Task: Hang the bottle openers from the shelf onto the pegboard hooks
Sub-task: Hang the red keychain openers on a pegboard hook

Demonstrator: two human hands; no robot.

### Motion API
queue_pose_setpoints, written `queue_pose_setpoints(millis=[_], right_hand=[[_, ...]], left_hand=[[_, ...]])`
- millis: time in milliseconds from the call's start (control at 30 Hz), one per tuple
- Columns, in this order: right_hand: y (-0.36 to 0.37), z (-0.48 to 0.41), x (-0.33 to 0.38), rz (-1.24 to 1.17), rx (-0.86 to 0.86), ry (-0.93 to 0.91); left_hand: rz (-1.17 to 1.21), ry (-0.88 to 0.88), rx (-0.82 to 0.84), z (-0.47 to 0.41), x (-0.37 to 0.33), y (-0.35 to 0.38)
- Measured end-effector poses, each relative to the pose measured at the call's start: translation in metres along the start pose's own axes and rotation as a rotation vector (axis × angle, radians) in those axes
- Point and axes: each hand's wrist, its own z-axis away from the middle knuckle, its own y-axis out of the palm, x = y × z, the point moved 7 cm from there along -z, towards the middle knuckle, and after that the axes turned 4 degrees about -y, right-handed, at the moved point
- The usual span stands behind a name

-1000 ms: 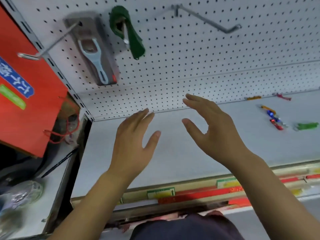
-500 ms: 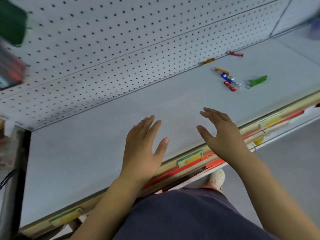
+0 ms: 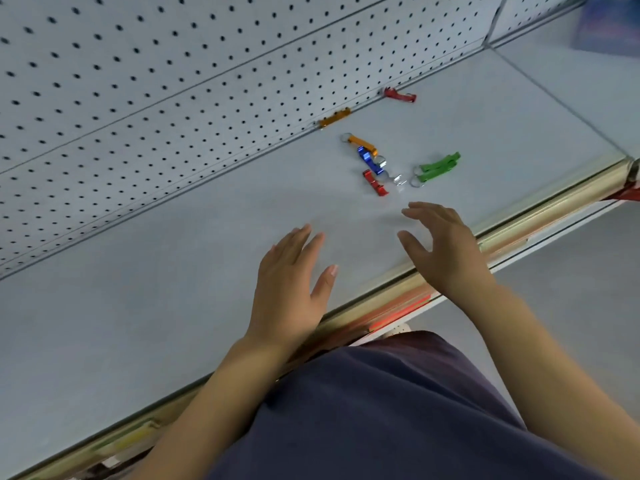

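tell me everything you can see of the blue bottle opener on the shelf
The small shiny blue metal bottle opener is a slim bar with a silvery ring by its near end. It lies flat and slanted on the pale grey shelf, between the ringed orange bottle opener, whose end it seems to touch, and the nearer red bottle opener. No hand touches it.

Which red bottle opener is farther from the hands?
The red opener lying alone at the back, by the foot of the pegboard. The other red opener sits in the colourful bunch, just ahead of the right hand.
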Motion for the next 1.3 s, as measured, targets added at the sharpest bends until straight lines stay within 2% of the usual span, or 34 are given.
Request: queue_pose_setpoints(millis=[167, 467, 700, 867, 1033, 1167, 1300], right_hand=[[-0.022, -0.06, -0.031, -0.004, 0.061, -0.063], [-0.036, -0.186, -0.037, 0.05, 0.133, -0.144], [-0.032, -0.262, -0.06, 0.006, 0.049, -0.057], [-0.012, -0.285, -0.076, 0.102, 0.069, 0.024], [-0.012, -0.29, -0.087, 0.004, 0.012, 0.023], [-0.012, -0.289, -0.085, 0.025, 0.074, 0.034], [-0.016, -0.267, -0.075, -0.148, 0.065, 0.068]], left_hand=[[0.126, -0.108, -0.013, -0.045, -0.027, 0.022], [0.248, -0.358, 0.02, -0.122, -0.046, 0.046], [0.298, -0.49, -0.044, -0.168, -0.03, 0.05], [0.286, -0.467, -0.015, -0.182, -0.032, 0.052], [0.288, -0.434, -0.033, -0.189, -0.03, 0.055], [0.321, -0.456, -0.008, -0.194, -0.027, 0.054], [0.383, -0.518, 0.025, -0.19, -0.023, 0.049]])
